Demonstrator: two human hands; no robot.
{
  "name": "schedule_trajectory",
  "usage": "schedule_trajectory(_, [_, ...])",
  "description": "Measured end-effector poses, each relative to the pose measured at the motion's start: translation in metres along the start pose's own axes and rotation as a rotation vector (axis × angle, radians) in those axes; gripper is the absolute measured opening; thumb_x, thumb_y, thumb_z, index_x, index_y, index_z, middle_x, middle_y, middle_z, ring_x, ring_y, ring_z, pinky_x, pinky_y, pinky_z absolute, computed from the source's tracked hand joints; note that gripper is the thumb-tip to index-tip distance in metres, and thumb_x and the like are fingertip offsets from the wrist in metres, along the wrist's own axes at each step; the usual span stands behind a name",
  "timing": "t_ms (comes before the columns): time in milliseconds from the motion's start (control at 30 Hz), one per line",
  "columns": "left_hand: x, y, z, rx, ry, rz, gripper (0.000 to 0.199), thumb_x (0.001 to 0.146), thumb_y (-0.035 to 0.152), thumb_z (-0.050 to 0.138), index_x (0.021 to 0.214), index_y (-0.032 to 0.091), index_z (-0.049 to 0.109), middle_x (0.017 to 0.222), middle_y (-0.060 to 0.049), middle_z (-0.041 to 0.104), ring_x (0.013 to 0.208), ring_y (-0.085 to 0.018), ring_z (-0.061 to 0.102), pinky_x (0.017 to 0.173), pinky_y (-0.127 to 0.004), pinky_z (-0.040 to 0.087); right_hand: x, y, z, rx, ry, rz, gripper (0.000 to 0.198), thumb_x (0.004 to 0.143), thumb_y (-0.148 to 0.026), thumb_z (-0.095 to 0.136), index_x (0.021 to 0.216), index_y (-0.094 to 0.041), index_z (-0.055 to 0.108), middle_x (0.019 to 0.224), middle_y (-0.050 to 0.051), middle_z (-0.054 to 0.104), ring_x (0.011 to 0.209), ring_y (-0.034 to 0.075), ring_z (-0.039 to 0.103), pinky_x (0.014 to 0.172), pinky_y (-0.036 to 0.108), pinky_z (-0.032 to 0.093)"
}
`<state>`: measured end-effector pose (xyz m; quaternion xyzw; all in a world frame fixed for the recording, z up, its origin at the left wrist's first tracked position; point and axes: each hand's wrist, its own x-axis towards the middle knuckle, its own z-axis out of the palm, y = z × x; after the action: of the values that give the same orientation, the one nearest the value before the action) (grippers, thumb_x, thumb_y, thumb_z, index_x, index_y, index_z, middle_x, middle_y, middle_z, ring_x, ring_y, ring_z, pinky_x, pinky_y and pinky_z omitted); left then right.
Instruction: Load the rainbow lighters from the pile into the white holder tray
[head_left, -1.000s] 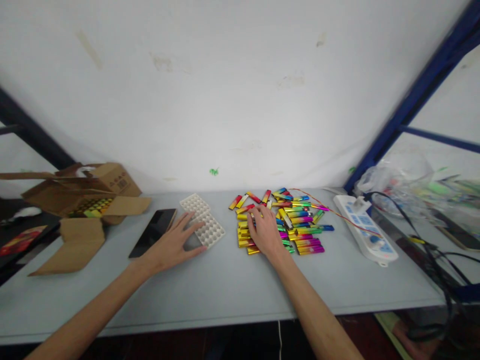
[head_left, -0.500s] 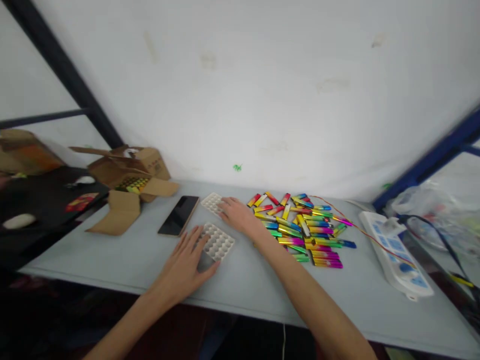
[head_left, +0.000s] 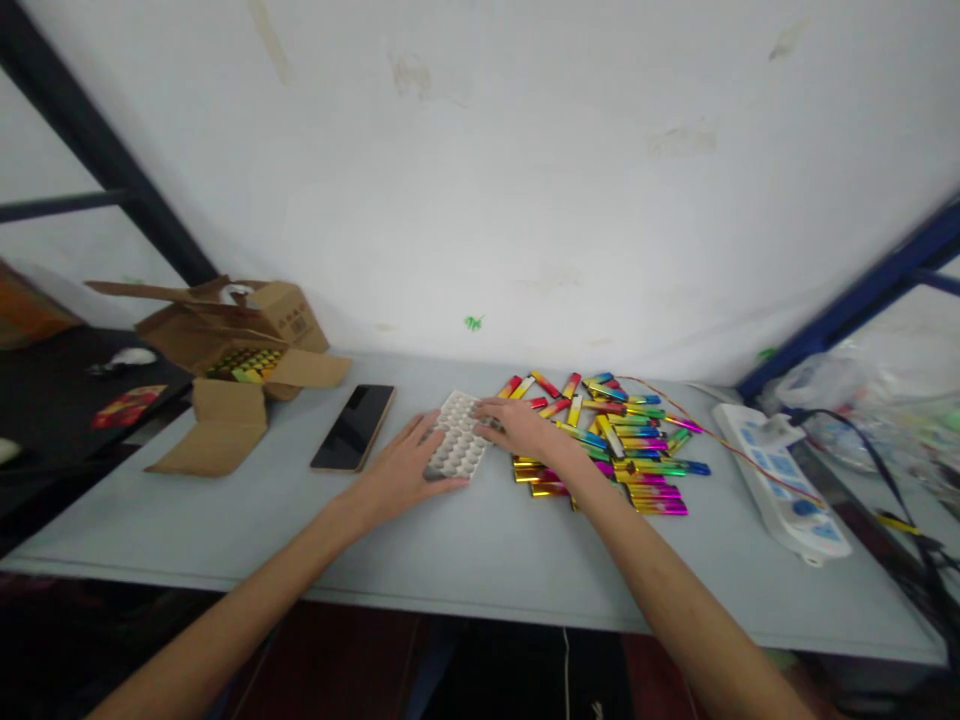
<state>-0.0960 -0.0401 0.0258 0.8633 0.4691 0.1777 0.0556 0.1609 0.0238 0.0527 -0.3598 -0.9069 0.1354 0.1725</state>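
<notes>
Two pale trays with rows of round cells (head_left: 459,452) lie end to end on the table, so close that they look like one piece. My left hand (head_left: 397,468) rests at their left side, fingers stretched forward and thumb apart near the front edge. From the right, my right hand (head_left: 514,425) reaches over the trays' right side with its fingers laid on top. Both hands look open, and the trays stay on the table between them. Just right of my right hand spreads a pile of shiny multicoloured lighter-like pieces (head_left: 637,440).
A black-screened phone (head_left: 354,428) lies left of my left hand. Farther left stands an open cardboard box (head_left: 289,315) holding several small yellow-topped items. A white power strip (head_left: 784,490) with plugs is at the right, and a thin orange cable (head_left: 720,455) crosses toward it.
The two trays were apart and at an angle; now they are drawn together in line. Both hands have moved closer to each other. The view has shifted slightly.
</notes>
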Motion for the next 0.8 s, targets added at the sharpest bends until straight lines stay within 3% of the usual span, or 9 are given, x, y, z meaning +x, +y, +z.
schedule_trajectory(267, [0.008, 0.028, 0.036, 0.054, 0.187, -0.035, 0.067, 0.084, 0.072, 0.070, 0.119, 0.015, 0.064, 0.148, -0.025, 0.059, 0.143, -0.042, 0.054, 0.116, -0.058, 0.049, 0.003, 0.021, 0.003, 0.066, 0.017, -0.063, 0.028, 0.101, -0.023, 0.062, 0.124, -0.012, 0.074, 0.140, 0.018, 0.069, 0.131, 0.026, 0.065, 0.115, 0.042, 0.047])
schedule_trajectory(467, [0.011, 0.031, 0.039, 0.022, 0.243, -0.031, 0.056, 0.087, 0.065, 0.071, 0.116, 0.017, 0.066, 0.142, -0.022, 0.065, 0.137, -0.040, 0.060, 0.113, -0.057, 0.052, -0.005, 0.022, 0.003, 0.042, 0.112, -0.043, 0.029, 0.101, -0.022, 0.062, 0.127, -0.014, 0.071, 0.143, 0.018, 0.063, 0.133, 0.026, 0.061, 0.117, 0.042, 0.045])
schedule_trajectory(567, [0.016, 0.031, 0.038, 0.016, 0.238, -0.043, 0.053, 0.087, 0.065, 0.072, 0.111, 0.018, 0.067, 0.140, -0.022, 0.065, 0.135, -0.039, 0.062, 0.111, -0.057, 0.054, -0.016, 0.016, -0.005, -0.044, 0.207, 0.029, 0.024, 0.100, -0.024, 0.063, 0.122, -0.017, 0.071, 0.130, 0.015, 0.065, 0.124, 0.025, 0.061, 0.108, 0.041, 0.049])
schedule_trajectory(667, [0.020, 0.032, 0.038, -0.001, 0.220, -0.047, 0.051, 0.085, 0.064, 0.074, 0.106, 0.018, 0.067, 0.137, -0.021, 0.066, 0.132, -0.039, 0.063, 0.109, -0.055, 0.056, -0.024, 0.009, -0.014, -0.122, 0.111, 0.127, 0.014, 0.101, -0.025, 0.063, 0.106, -0.017, 0.074, 0.114, 0.012, 0.068, 0.107, 0.023, 0.064, 0.094, 0.035, 0.051])
schedule_trajectory(800, [0.022, 0.034, 0.037, -0.027, 0.237, -0.052, 0.050, 0.084, 0.062, 0.076, 0.104, 0.017, 0.067, 0.135, -0.021, 0.067, 0.130, -0.038, 0.064, 0.109, -0.054, 0.056, -0.019, 0.000, -0.021, -0.134, -0.093, 0.244, 0.017, 0.102, -0.018, 0.059, 0.098, -0.016, 0.075, 0.104, 0.011, 0.074, 0.095, 0.020, 0.069, 0.084, 0.028, 0.048])
